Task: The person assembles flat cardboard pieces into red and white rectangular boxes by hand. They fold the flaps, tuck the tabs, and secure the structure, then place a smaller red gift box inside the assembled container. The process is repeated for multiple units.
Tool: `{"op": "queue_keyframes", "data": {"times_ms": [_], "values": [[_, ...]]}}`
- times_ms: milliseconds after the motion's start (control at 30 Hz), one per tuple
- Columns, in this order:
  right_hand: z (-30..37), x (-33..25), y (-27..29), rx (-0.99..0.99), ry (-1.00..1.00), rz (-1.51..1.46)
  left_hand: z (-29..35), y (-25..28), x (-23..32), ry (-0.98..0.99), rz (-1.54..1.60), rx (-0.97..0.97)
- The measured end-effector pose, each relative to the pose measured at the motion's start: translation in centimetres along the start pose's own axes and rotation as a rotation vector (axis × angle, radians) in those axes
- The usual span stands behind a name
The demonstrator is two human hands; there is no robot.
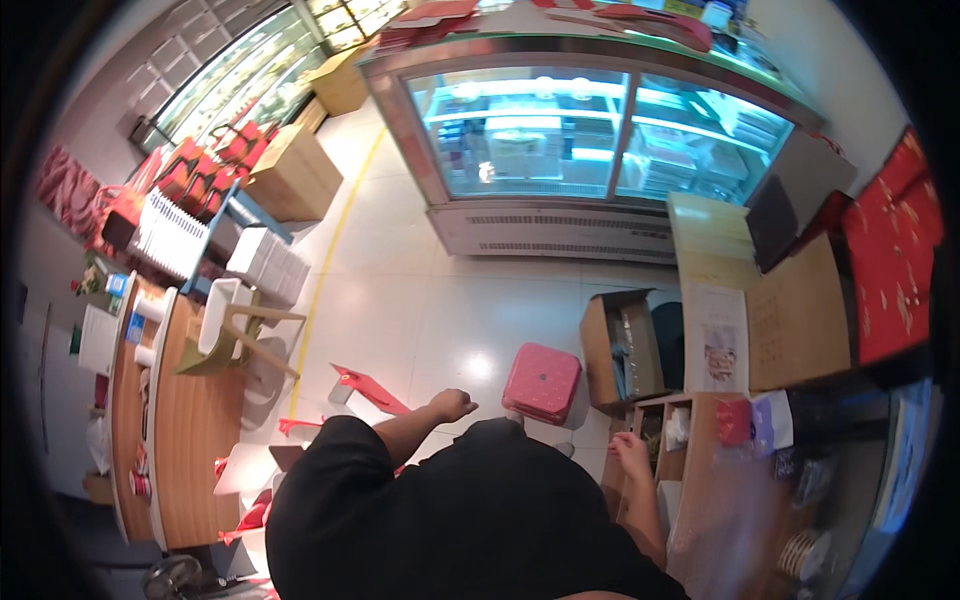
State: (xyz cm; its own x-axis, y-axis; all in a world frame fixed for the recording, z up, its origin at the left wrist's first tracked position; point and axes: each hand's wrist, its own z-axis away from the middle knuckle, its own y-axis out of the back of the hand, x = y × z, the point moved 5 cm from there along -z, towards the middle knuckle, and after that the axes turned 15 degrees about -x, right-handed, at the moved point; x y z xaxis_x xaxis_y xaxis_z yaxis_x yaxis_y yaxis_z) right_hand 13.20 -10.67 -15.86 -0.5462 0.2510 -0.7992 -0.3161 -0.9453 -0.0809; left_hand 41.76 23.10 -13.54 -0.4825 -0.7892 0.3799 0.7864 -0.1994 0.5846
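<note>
My left hand (pixel 454 404) hangs in front of my body above the tiled floor, its fingers curled into a loose fist with nothing showing in it. A pink square stool (pixel 543 381) stands just to its right, apart from the hand. My right hand (pixel 630 454) is beside the open front of a wooden shelf unit (pixel 679 455), fingers partly spread and holding nothing. Whether it touches the shelf edge I cannot tell. On the floor left of my left hand lies a red and white paper bag (pixel 370 388).
A glass display fridge (pixel 520 150) stands ahead. At right are an open cardboard box (pixel 625 345) and a wooden counter (pixel 730 500) with packets and a ribbon spool. At left stand a chair (pixel 225 330), a wooden desk (pixel 200 430) and stacked white boxes (pixel 268 265).
</note>
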Motion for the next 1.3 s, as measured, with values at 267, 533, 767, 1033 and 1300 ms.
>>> {"op": "queue_keyframes", "data": {"times_ms": [267, 533, 767, 1033, 1300], "values": [[-5.9, -6.8, 0.9, -0.002, 0.196, 0.032, -0.6, -4.6, -7.3, 0.196, 0.443, 0.043], [-7.4, -7.0, -6.0, 0.010, 0.077, 0.345, -2.6, -7.7, -17.0, -0.036, 0.420, -0.101], [-4.9, 3.1, -6.1, -0.049, -0.094, 0.202, -2.1, 0.4, -14.1, 0.181, 0.909, 0.046], [-1.1, 9.6, 0.9, -0.078, -0.435, -0.053, 1.7, -4.4, -5.7, 0.132, 0.695, -0.049], [-2.8, 10.7, 6.8, 0.000, -0.296, -0.193, 5.2, -9.9, -2.7, 0.237, 0.496, -0.134]]}}
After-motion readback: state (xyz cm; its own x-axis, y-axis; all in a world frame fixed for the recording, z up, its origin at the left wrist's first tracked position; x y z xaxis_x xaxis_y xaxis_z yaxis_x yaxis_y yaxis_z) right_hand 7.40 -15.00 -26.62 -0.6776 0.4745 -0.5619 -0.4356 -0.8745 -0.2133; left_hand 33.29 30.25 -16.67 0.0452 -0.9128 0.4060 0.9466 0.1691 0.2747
